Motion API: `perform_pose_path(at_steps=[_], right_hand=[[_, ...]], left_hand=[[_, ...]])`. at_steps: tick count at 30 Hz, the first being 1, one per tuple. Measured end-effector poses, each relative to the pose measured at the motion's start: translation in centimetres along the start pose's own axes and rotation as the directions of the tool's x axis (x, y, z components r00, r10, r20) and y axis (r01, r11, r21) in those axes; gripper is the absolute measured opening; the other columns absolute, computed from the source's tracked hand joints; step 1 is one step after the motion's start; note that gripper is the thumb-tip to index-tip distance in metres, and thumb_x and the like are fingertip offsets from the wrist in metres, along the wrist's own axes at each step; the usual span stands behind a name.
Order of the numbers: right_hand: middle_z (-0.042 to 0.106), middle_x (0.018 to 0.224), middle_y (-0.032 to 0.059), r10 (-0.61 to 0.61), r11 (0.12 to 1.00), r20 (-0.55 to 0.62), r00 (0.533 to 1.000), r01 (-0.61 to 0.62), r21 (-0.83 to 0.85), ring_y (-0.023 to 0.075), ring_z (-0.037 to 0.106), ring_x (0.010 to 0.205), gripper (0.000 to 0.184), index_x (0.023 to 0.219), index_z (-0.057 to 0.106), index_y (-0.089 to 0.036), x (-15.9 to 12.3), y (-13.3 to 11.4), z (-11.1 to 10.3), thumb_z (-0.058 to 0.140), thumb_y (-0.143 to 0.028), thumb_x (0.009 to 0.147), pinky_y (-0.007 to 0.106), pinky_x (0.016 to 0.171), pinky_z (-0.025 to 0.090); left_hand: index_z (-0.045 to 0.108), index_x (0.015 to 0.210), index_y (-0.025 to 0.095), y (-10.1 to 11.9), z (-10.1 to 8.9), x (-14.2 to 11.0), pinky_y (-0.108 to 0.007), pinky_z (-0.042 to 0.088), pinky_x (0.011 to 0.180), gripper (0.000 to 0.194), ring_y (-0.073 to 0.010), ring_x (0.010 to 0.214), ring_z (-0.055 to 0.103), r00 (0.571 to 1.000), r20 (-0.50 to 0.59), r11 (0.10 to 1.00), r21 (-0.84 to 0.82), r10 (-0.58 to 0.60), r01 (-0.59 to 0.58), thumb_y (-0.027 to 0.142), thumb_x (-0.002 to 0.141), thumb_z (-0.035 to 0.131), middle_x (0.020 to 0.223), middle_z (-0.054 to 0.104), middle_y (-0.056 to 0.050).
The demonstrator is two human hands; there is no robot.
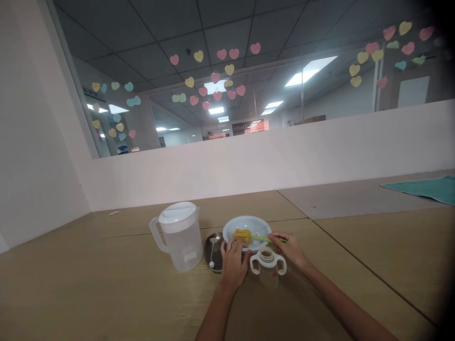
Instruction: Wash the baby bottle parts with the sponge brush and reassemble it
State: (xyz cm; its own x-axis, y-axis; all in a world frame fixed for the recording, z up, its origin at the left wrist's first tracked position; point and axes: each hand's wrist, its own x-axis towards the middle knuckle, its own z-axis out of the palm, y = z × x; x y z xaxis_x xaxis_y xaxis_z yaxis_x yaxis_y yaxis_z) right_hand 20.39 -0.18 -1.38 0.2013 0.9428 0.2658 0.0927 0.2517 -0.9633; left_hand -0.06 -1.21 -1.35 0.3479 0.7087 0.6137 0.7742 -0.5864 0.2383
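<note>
Right hand (289,248) clamped on green-handled, yellow-headed brush (243,234), head over round white bowl (249,220); left hand (233,266) at bowl's seven o'clock, can't tell grip; clear, white-handled bottle (269,277) at five o'clock.

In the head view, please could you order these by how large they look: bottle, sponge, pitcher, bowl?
1. Pitcher
2. Bowl
3. Bottle
4. Sponge
This is apparent size only; the bottle stands nearer the camera than the bowl.

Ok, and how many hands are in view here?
2: the left hand is at the dish's near rim, by the yellow sponge; the right hand grips the green handle at its right.
</note>
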Motion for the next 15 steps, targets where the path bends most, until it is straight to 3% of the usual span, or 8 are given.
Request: perform_pose_path(at_steps=[4,8,11,15], right_hand=[[0.044,0.038,-0.007,0.123,0.985,-0.096,0.988,-0.11,0.131,0.0079,0.039,0.038,0.042,0.079,0.067,-0.013,0.3,0.2,-0.5,0.068,-0.049,0.06,0.021,0.041,0.033],[0.043,0.04,-0.0078,0.162,0.958,-0.112,0.98,-0.129,0.256,0.006,0.035,0.037,0.039,0.076,0.065,-0.012,0.7,0.6,-0.9,0.071,-0.046,0.058,0.02,0.039,0.026],[0.043,0.042,-0.0079,0.176,0.928,-0.1,0.979,-0.131,0.349,0.0047,0.033,0.038,0.036,0.074,0.065,-0.013,0.8,0.8,-0.9,0.074,-0.043,0.056,0.019,0.038,0.025],[0.04,0.042,-0.0082,0.215,0.884,-0.058,0.975,-0.168,0.437,0.0037,0.031,0.04,0.035,0.074,0.066,-0.013,0.8,0.5,-1.0,0.074,-0.042,0.057,0.017,0.037,0.024]], left_hand=[[0.056,0.103,0.024,-0.4,-0.2,0.2,-0.045,0.022,0.103,0.025,-0.0189,0.113,0.047,0.99,-0.134,0.999,0.021,-0.04,0.043,0.029,0.09,0.035,0.115,0.059,-0.004],[0.052,0.112,0.021,-1.6,0.2,0.3,-0.043,0.027,0.099,0.029,-0.0209,0.111,0.048,0.941,-0.283,0.978,0.032,-0.187,0.204,0.03,0.09,0.036,0.117,0.058,-0.006],[0.052,0.115,0.02,-2.4,0.7,0.4,-0.047,0.028,0.098,0.032,-0.0235,0.111,0.048,0.914,-0.298,0.956,0.023,-0.274,0.294,0.033,0.089,0.039,0.116,0.06,-0.008],[0.052,0.117,0.022,-2.8,1.1,0.3,-0.051,0.026,0.099,0.033,-0.0251,0.115,0.046,0.937,-0.245,0.966,0.006,-0.248,0.257,0.033,0.087,0.041,0.115,0.061,-0.007]])
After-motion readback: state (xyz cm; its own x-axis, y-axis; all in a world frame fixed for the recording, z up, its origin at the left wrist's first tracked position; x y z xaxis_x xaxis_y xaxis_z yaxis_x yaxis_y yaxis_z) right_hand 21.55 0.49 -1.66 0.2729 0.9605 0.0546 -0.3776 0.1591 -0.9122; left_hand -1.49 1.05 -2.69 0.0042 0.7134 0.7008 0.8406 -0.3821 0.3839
